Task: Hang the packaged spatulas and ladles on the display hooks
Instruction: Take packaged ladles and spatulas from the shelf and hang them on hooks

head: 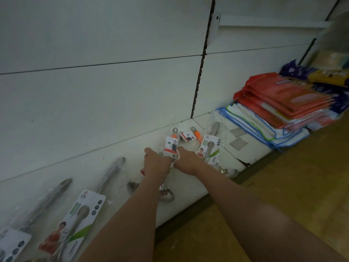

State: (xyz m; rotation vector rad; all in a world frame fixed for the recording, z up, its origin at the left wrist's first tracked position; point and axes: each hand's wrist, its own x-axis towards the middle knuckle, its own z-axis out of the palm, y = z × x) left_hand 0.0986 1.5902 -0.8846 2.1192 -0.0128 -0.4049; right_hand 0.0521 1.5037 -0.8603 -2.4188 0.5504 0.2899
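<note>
Back panel running bare above shelf; no hooks showing, so utensils lying flat, waiting.

Red packs and cloth stack crowding shelf's right end, leaving no room to spread there.

Big ladles lying in row toward shelf's left end, handles pointing at panel.

Both hands meeting at mid-shelf, near front edge, gathering one carded ladle. Left hand closing around its handle; right hand gripping card end; fingers hidden, exact closure unclear.

Orange-handled pieces lying just behind.
</note>
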